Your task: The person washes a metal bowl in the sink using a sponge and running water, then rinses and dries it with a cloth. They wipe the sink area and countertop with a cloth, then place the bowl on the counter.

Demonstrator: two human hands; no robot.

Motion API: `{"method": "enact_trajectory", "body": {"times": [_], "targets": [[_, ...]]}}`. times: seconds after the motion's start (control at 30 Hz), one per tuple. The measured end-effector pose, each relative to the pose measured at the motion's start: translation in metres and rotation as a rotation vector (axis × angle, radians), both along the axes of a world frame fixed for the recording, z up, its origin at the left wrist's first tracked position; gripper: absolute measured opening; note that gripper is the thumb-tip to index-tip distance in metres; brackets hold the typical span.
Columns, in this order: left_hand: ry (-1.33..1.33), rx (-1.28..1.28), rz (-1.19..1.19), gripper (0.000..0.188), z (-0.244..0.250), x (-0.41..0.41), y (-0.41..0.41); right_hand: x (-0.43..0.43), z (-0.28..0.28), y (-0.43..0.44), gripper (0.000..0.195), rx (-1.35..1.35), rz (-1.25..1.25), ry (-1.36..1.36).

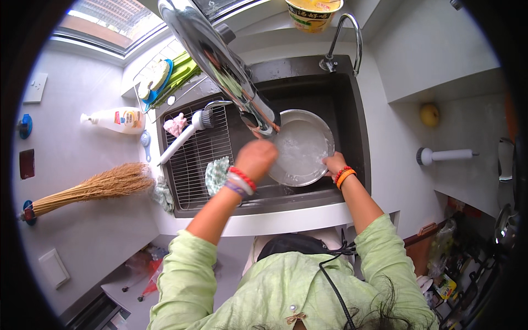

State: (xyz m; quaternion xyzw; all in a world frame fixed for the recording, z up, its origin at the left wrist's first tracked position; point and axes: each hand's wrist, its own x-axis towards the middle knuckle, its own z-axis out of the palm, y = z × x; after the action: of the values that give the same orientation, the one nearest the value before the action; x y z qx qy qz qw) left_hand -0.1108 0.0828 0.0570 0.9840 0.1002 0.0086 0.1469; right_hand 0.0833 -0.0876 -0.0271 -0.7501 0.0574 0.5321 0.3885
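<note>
A round metal basin with cloudy whitish liquid in it stands in the dark sink. My right hand grips its lower right rim, thumb over the edge. My left hand, blurred, is at the basin's left side, just below the spout of the large chrome faucet; its fingers are partly hidden, and whether they hold anything does not show. Left of that hand, a green-and-white patterned cloth lies on the wire rack in the sink. A white-handled brush and a pink cloth also lie there.
A thin curved tap rises at the back right, near an instant noodle tub. At the back left, a wire basket holds green stalks. A pump bottle and a straw whisk broom are at left; another brush is at right.
</note>
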Motion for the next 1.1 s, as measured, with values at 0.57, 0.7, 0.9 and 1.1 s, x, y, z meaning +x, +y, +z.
{"method": "enact_trajectory", "body": {"times": [0.57,0.7,0.9,1.1], "targets": [[0.154,-0.422,0.403,0.080,-0.086,0.051,-0.057,-0.030,0.021,0.008,0.033,0.161,0.141,0.177],[-0.034,-0.719,0.024,0.075,-0.077,0.059,-0.062,-0.028,0.022,0.003,0.033,0.172,0.126,0.143],[0.539,-0.149,-0.316,0.049,-0.051,0.031,-0.041,-0.015,0.025,-0.001,0.032,0.272,0.113,-0.090],[0.335,0.659,-0.024,0.032,-0.067,0.020,-0.009,-0.010,0.029,0.000,0.034,0.256,0.033,-0.148]]}}
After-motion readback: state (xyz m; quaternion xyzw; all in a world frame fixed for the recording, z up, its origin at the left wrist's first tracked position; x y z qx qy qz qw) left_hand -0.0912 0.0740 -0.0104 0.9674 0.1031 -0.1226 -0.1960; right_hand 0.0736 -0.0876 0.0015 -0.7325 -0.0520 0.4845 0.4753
